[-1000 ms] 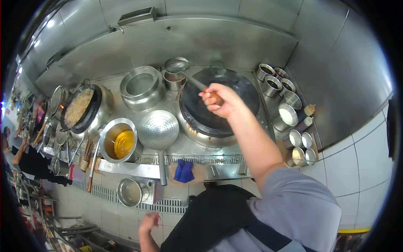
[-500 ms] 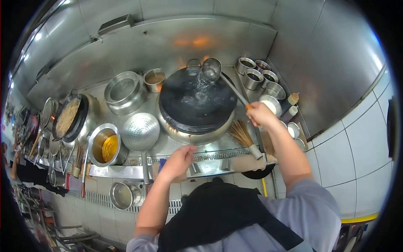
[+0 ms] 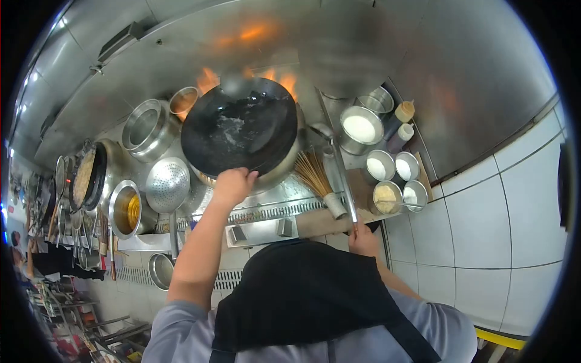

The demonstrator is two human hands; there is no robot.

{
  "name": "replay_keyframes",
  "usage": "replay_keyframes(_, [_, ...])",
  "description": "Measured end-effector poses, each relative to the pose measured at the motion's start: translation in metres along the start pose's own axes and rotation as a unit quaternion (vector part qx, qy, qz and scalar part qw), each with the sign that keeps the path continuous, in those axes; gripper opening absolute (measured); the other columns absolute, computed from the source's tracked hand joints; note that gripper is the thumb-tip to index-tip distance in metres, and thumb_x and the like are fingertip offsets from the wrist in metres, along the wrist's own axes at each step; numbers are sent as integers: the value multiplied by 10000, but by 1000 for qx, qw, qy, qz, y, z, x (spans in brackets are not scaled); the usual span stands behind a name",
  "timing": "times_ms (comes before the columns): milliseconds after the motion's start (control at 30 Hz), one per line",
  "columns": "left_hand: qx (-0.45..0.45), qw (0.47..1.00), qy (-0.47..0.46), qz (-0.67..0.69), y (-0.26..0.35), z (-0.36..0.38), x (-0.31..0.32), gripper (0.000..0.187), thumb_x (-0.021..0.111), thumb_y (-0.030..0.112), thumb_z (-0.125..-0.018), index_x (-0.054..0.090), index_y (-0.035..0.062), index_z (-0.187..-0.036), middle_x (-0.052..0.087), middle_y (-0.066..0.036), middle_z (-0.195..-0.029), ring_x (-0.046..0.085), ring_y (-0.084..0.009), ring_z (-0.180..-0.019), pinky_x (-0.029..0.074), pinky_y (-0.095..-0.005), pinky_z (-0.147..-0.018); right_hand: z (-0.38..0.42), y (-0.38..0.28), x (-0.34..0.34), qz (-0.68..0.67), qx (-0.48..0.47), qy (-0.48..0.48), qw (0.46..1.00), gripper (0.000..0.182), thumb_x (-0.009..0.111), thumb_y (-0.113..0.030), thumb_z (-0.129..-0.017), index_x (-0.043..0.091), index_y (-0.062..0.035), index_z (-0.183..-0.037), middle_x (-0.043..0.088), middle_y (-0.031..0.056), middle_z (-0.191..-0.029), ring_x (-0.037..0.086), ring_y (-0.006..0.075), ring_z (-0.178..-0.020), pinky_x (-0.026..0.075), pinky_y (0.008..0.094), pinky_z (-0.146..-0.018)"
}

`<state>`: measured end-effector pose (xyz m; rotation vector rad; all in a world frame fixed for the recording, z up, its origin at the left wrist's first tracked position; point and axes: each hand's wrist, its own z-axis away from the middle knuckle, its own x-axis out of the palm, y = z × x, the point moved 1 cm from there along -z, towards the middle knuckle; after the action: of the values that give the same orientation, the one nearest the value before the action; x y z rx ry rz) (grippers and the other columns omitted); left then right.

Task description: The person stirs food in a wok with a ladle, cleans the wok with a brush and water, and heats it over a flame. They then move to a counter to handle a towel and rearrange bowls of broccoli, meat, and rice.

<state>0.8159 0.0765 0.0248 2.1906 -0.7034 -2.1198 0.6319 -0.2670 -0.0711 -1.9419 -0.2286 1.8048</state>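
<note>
The left hand (image 3: 235,186) now grips the wok (image 3: 248,146) at six o'clock on its rim; the right hand (image 3: 363,240) holds the ladle (image 3: 341,174), swung to the wok's four o'clock: pouring seemingly yields to wok-handling.

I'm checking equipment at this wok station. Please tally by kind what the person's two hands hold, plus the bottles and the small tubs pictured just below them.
Wok, in the left hand: 1
Ladle, in the right hand: 1
Bottles: 2
Small tubs: 4
Total: 8
</note>
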Motion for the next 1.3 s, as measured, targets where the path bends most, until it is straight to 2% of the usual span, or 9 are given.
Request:
replay_keyframes(233, [7, 998, 50, -36, 4, 8, -8, 375, 556, 320, -872, 583, 16, -654, 612, -207, -688, 598, -393, -673, 470, -471, -644, 17, -3, -4, 51, -27, -148, 987, 546, 597, -160, -821, 408, -108, -1331, 495, 192, -975, 579, 352, -821, 474, 452, -658])
replay_keyframes(467, [7, 994, 97, -54, 3, 9, -1, 337, 573, 311, -853, 605, 37, -659, 621, -162, -662, 608, -344, -648, 475, -436, -656, -63, -62, -4, 64, -195, -37, 978, 533, 581, -214, -835, 424, -15, -1303, 502, 206, -1025, 555, 352, -854, 482, 425, -803])
replay_keyframes(567, [21, 992, 121, -14, 2, 10, -1, 341, 592, 302, -842, 576, 37, -628, 604, -191, -646, 597, -373, -631, 469, -460, -628, -91, -69, 48, 276, -134, -145, 941, 657, 597, -290, -812, 355, -28, -1364, 536, 195, -1088, 577, 328, -939, 486, 411, -830])
replay_keyframes(667, [25, 992, 128, -6, -1, 10, -1, 321, 600, 295, -832, 580, 48, -627, 606, -171, -635, 603, -352, -625, 465, -448, -622, -114, -92, 28, 177, 40, -260, 948, 723, 602, -313, -789, 312, -24, -1384, 498, 251, -1185, 569, 370, -1013, 483, 425, -830])
replay_keyframes(933, [36, 989, 146, 4, -12, 15, 9, 272, 596, 282, -831, 606, 69, -662, 608, -112, -632, 602, -299, -627, 447, -410, -634, -36, -81, 15, 55, -128, -77, 987, 744, 597, -252, -766, 272, -62, -1408, 596, 285, -933, 621, 402, -801, 510, 440, -698])
replay_keyframes(1000, [47, 987, 152, 31, -13, 16, 9, 234, 591, 267, -834, 608, 59, -730, 617, -116, -703, 604, -293, -714, 440, -403, -680, -36, -84, 19, -157, 139, -297, 931, 712, 606, -196, -769, 288, -67, -1393, 593, 214, -897, 617, 317, -579, 499, 390, -476])
replay_keyframes(1067, [28, 988, 129, 80, -11, 30, -6, 196, 596, 213, -820, 607, 26, -875, 611, -134, -847, 578, -300, -840, 426, -404, -770, -59, -86, -14, -368, 298, -260, 842, 665, 606, -156, -782, 304, -86, -1370, 577, 145, -900, 563, 225, -457, 434, 314, -343])
replay_keyframes(1233, [88, 970, 197, 114, -13, 53, -10, 391, 608, 127, -769, 547, -24, -1124, 553, -160, -1061, 509, -324, -1024, 376, -431, -938, -109, -178, -132, -361, 28, -211, 908, 599, 627, -80, -830, 377, -73, -1375, 597, 80, -1006, 593, 144, -678, 526, 311, -574])
replay_keyframes(1300, [88, 974, 182, 102, -13, 56, -6, 463, 606, 121, -756, 513, -40, -1181, 530, -180, -1133, 477, -331, -1108, 342, -438, -1004, -145, -215, -139, 11, -317, -63, 946, 591, 631, -195, -812, 426, -55, -1348, 617, 175, -1087, 659, 249, -824, 518, 385, -744])
